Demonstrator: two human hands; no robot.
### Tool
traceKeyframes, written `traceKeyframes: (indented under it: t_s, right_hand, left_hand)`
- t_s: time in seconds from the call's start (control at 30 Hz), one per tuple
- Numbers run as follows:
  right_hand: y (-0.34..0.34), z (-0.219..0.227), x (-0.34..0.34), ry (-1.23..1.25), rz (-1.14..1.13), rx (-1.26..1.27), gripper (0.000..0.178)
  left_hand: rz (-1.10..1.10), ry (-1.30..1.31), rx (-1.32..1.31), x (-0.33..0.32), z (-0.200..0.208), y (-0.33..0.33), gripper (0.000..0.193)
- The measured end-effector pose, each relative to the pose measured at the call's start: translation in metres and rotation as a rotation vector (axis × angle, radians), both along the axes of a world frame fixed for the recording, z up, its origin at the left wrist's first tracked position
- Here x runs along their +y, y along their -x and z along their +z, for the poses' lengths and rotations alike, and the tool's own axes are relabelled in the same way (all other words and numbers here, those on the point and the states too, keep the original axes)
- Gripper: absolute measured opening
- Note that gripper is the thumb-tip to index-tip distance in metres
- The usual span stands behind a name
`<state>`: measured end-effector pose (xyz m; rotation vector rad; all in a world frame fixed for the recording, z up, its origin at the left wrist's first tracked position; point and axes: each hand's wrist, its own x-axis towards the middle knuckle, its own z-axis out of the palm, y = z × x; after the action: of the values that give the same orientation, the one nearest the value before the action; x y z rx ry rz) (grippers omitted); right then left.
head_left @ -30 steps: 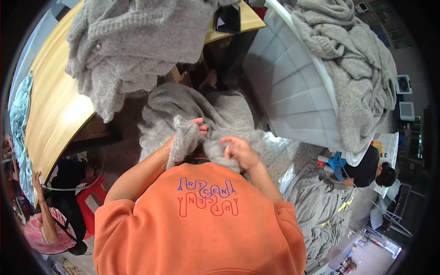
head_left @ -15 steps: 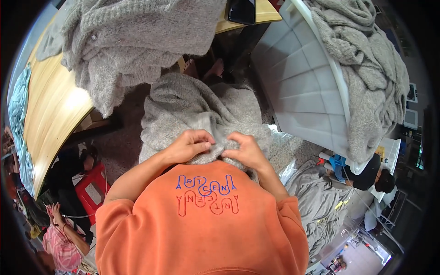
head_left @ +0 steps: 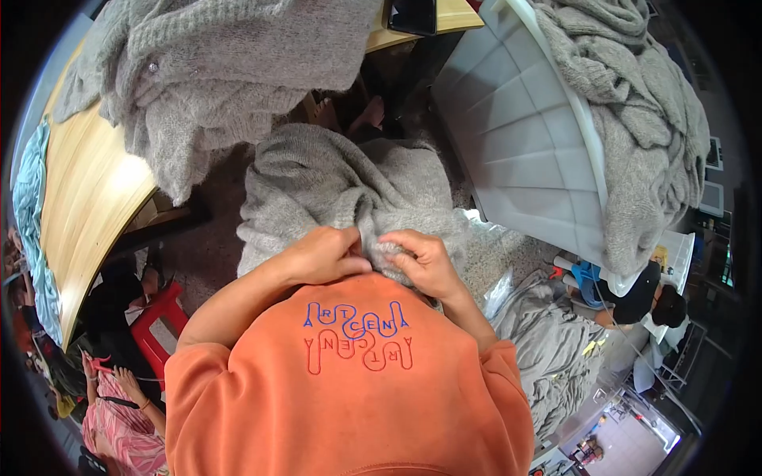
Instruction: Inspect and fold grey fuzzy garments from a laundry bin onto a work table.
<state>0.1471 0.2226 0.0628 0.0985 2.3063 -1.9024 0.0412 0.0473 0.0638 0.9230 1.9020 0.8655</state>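
A grey knitted garment (head_left: 317,174) lies spread across my lap, its near edge bunched up close to my orange shirt. My left hand (head_left: 325,255) has its fingers curled down into the knit, the fingertips partly hidden behind the hand and cloth. Just across a small gap, my right hand (head_left: 419,258) pinches a fold of the same garment between thumb and fingers. Between the two hands a strip of the knit stands up in a ridge. Whether a small tool is in either hand I cannot tell.
More grey knitwear (head_left: 238,71) hangs over the wooden table (head_left: 95,206), with a dark phone (head_left: 412,16) at its corner. A grey-white bin (head_left: 516,119) heaped with knits (head_left: 643,135) stands right. Grey cloth (head_left: 548,341) lies lower right; a red stool (head_left: 159,325) and other people are around.
My left hand has turned over and its fingers have curled in deeper toward the cloth. The right hand has shifted slightly left, and the fold between them has changed shape.
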Motion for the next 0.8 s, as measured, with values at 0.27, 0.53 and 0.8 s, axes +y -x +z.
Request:
traceKeyframes:
  t_s: [0.27, 0.53, 0.8]
  right_hand:
    - [0.008, 0.012, 0.018, -0.133, -0.213, 0.155, 0.015]
    - [0.036, 0.005, -0.021, 0.056, -0.061, 0.039, 0.038]
    - [0.044, -0.003, -0.031, 0.256, -0.074, 0.013, 0.013]
  left_hand:
    - [0.447, -0.166, -0.198, -0.012, -0.016, 0.018, 0.017]
    - [0.579, -0.498, -0.857, -0.020, -0.002, 0.024, 0.010]
    - [0.469, -0.338, -0.176, -0.014, -0.003, 0.005, 0.007]
